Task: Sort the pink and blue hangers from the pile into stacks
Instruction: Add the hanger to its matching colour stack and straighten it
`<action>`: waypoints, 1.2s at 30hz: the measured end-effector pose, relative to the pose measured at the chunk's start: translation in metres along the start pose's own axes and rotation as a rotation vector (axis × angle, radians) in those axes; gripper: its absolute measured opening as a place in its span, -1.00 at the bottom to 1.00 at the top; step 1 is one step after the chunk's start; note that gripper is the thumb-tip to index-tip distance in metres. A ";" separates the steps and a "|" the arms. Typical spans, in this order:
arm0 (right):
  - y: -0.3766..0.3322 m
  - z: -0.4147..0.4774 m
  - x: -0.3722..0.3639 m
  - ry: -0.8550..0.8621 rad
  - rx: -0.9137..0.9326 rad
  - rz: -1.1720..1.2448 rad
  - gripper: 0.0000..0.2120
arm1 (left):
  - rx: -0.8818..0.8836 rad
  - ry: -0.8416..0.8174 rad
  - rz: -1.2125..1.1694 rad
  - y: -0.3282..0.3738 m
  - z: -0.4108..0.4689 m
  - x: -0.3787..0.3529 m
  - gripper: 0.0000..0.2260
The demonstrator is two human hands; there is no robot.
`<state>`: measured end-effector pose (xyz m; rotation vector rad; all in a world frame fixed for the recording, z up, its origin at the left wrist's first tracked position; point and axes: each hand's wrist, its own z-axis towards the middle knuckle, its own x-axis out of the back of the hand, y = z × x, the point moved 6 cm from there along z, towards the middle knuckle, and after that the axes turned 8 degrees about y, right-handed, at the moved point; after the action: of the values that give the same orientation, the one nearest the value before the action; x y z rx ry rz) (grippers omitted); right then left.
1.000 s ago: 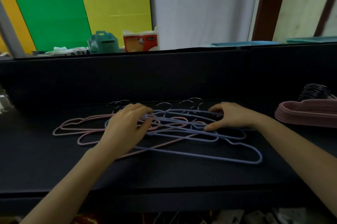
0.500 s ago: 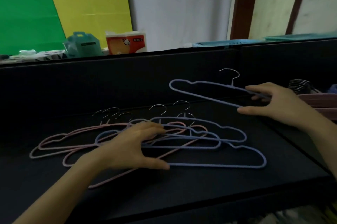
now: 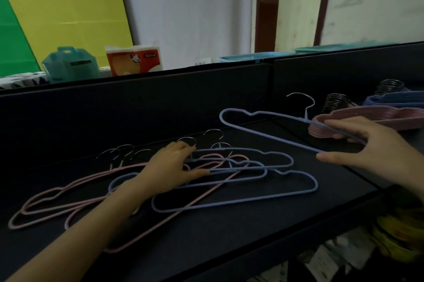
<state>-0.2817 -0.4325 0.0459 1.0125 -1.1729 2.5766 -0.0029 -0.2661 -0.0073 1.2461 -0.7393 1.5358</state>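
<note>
A mixed pile of pink and blue hangers (image 3: pixel 231 192) lies on the black table (image 3: pixel 206 247). My left hand (image 3: pixel 174 167) rests flat on the pile's middle, fingers spread over the hanger necks. My right hand (image 3: pixel 358 144) grips one blue hanger (image 3: pixel 263 130) by its right end and holds it lifted above the table, hook pointing up. Behind that hand at the right sits a stack of pink hangers (image 3: pixel 378 118), and beyond it a stack of blue hangers (image 3: pixel 394 100).
A black partition wall (image 3: pixel 137 107) rises behind the table. Over it stand a teal box (image 3: pixel 68 65), a tissue pack (image 3: pixel 135 60) and a blue basket (image 3: pixel 247 57). Clutter (image 3: pixel 394 242) lies below the table's right front edge.
My right hand has lifted a blue hanger out of the pile and carried it right, towards the stacks. My left hand stayed pressed on the pile. The view swung right.
</note>
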 end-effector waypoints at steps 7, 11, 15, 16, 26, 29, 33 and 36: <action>0.017 -0.027 0.013 0.048 -0.077 -0.051 0.07 | -0.031 0.092 -0.156 -0.005 0.001 0.001 -0.31; 0.025 -0.042 0.021 0.066 -0.110 -0.083 0.13 | -0.100 0.232 -0.109 0.000 -0.001 0.013 -0.28; 0.029 -0.053 0.038 0.131 -0.100 -0.093 0.17 | -0.154 0.301 -0.080 0.012 -0.005 0.024 -0.13; 0.031 -0.055 0.043 0.151 -0.094 -0.093 0.18 | -0.172 0.310 -0.070 0.018 -0.005 0.025 -0.10; 0.097 -0.062 0.109 0.234 -0.069 -0.146 -0.10 | -0.260 0.324 -0.085 0.121 0.025 0.015 -0.14; 0.126 -0.059 0.139 0.245 -0.051 -0.168 -0.03 | -0.264 0.329 -0.092 0.167 0.042 0.006 -0.16; 0.175 -0.053 0.180 0.243 -0.074 -0.123 0.01 | -0.272 0.335 -0.097 0.225 0.063 -0.009 -0.17; 0.207 -0.047 0.206 0.244 -0.031 -0.114 -0.04 | -0.262 0.342 -0.104 0.266 0.078 -0.020 -0.18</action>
<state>-0.5419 -0.5718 0.0249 0.7108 -1.0573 2.4984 -0.2245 -0.4298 0.0279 0.7909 -0.6163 1.4637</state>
